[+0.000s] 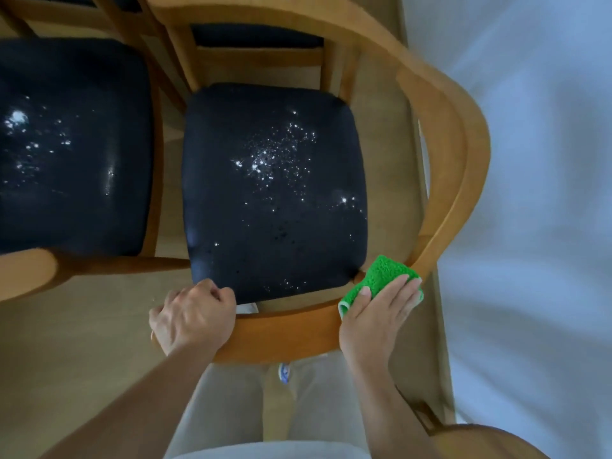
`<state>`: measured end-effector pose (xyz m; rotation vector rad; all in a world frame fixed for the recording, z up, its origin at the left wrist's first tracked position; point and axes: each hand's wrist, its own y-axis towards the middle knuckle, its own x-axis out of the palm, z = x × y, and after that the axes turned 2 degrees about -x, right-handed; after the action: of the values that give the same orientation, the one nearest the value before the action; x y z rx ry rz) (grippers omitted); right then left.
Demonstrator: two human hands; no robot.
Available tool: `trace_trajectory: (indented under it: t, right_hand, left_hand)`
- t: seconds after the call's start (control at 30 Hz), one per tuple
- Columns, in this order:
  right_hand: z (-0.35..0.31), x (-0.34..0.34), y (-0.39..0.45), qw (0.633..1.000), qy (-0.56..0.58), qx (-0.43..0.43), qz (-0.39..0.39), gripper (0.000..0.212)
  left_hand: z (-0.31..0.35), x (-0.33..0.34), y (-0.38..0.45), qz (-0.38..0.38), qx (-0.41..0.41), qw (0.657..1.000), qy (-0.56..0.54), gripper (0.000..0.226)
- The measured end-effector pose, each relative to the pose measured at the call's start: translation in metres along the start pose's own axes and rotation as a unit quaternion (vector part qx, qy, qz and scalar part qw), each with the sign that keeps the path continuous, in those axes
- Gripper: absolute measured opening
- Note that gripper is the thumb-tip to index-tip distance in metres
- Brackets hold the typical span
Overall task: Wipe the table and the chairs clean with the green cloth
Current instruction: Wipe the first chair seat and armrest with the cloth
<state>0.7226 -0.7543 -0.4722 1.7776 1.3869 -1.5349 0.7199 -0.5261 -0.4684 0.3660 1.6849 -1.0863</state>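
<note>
On the chair rail (284, 329) lay the cloth (381, 276), pressed down by the right hand (374, 319), fingers straight. The left hand (192, 316) curled round the chair rail. Seat (271, 193) and next seat (66, 144) were speckled white, seemingly unwiped. Much work remained, and the table was unseen.

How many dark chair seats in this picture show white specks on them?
2: the middle seat, and the left seat, cut off by the picture's edge. A farther seat at the top is mostly hidden.

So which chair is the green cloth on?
The chair in the middle: the right hand presses the green cloth on its wooden rail. The left chair has no hand on it.
</note>
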Motion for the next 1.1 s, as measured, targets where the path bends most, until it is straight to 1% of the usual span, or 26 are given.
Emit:
trace_trajectory:
  t: [0.1,0.17,0.23,0.3,0.33,0.4,0.47,0.53,0.6,0.63,0.7,0.77,0.83,0.9,1.0,1.1]
  right_hand:
    - [0.008,-0.01,0.032,1.0,-0.013,-0.009,0.014,0.07]
    - [0.014,-0.02,0.062,0.998,-0.043,-0.032,0.016,0.069]
    - [0.02,-0.029,0.086,0.991,-0.103,-0.083,0.018,0.072]
    - [0.029,-0.036,0.099,0.973,-0.163,-0.164,0.015,0.069]
    - [0.035,-0.039,0.105,0.957,-0.193,-0.217,0.012,0.062]
    - [0.043,-0.047,0.119,0.907,-0.248,-0.341,-0.002,0.046]
    - [0.042,-0.056,0.132,0.861,-0.273,-0.428,-0.038,0.05]
    - [0.029,-0.066,0.14,0.825,-0.297,-0.471,-0.096,0.053]
    - [0.016,-0.065,0.143,0.798,-0.345,-0.458,-0.185,0.056]
    - [0.013,-0.061,0.142,0.795,-0.355,-0.433,-0.232,0.057]
    - [0.005,-0.048,0.141,0.799,-0.333,-0.398,-0.304,0.055]
    - [-0.012,-0.04,0.136,0.792,-0.328,-0.366,-0.362,0.057]
    - [-0.026,-0.034,0.13,0.774,-0.343,-0.334,-0.414,0.058]
    - [-0.034,-0.031,0.121,0.766,-0.342,-0.329,-0.433,0.049]
    - [-0.033,-0.037,0.117,0.771,-0.341,-0.323,-0.429,0.038]
    - [-0.029,-0.05,0.139,0.753,-0.4,-0.28,-0.44,0.038]
  left_hand:
    - [0.003,-0.003,0.008,-0.069,-0.033,0.997,0.034,0.027]
    - [0.006,-0.004,0.016,-0.121,-0.037,0.989,0.073,0.033]
    - [0.01,-0.002,0.021,-0.144,-0.002,0.982,0.122,0.037]
    - [0.014,-0.003,0.019,-0.141,0.024,0.982,0.123,0.035]
    - [0.015,-0.004,0.017,-0.134,0.021,0.985,0.11,0.033]
    - [0.016,-0.007,0.015,-0.122,0.004,0.989,0.087,0.031]
    - [0.016,-0.008,0.013,-0.106,-0.005,0.991,0.083,0.031]
    - [0.014,-0.007,0.01,-0.085,-0.019,0.994,0.07,0.03]
    - [0.015,-0.005,0.008,-0.057,-0.033,0.996,0.054,0.028]
    - [0.015,-0.005,0.008,-0.041,-0.034,0.997,0.052,0.028]
    - [0.014,-0.003,0.008,-0.014,-0.035,0.998,0.044,0.028]
    - [0.012,-0.002,0.008,-0.017,-0.026,0.999,0.023,0.027]
    - [0.013,-0.003,0.008,-0.029,-0.02,0.999,0.016,0.026]
    - [0.012,-0.002,0.008,-0.027,-0.02,0.999,0.018,0.026]
    - [0.013,-0.001,0.007,-0.016,-0.016,1.0,0.009,0.027]
    - [0.011,-0.001,0.008,-0.017,-0.017,1.0,0.004,0.028]
